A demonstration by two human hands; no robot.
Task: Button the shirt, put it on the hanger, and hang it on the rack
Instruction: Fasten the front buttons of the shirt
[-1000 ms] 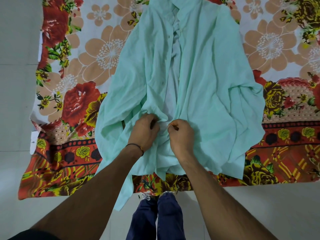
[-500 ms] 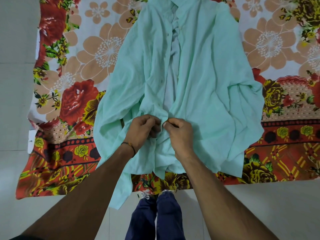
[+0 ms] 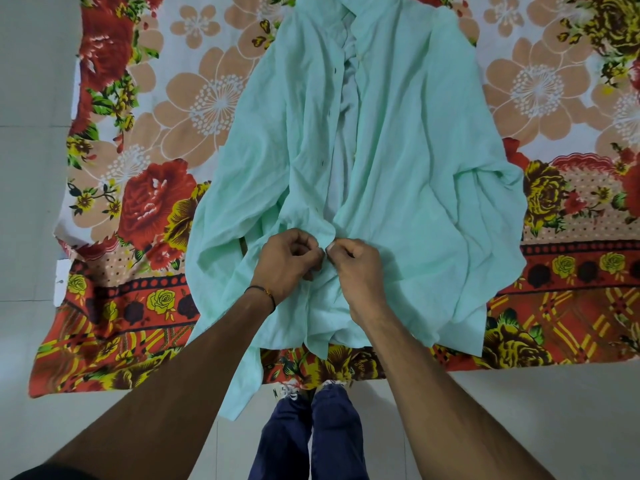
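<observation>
Left hand: fingers curled tight, pinching the edge of the shirt front at its lower part; thumb and fingertips press together on the cloth, with no open gap between them. A dark band sits on this wrist.

Right hand: likewise closed, fingers folded in, gripping the opposite front edge of the shirt. Its thumb tip meets the left hand's fingertips, the two hands touching at the shirt's centre line. Whether a button sits between the fingers cannot be told; it is hidden by the knuckles.

Shirt: pale mint green, lying front-up and spread on a flowered cloth, collar toward 12 o'clock, hem toward 6 o'clock. The front stands open above the hands, a paler inner layer showing in the gap. Small dark buttons run along the left front edge, toward 12 o'clock from the left hand. One sleeve trails off the cloth's edge at about 7 o'clock onto the pale tiled floor.

Person's legs in dark blue trousers show at 6 o'clock, between the forearms.
</observation>
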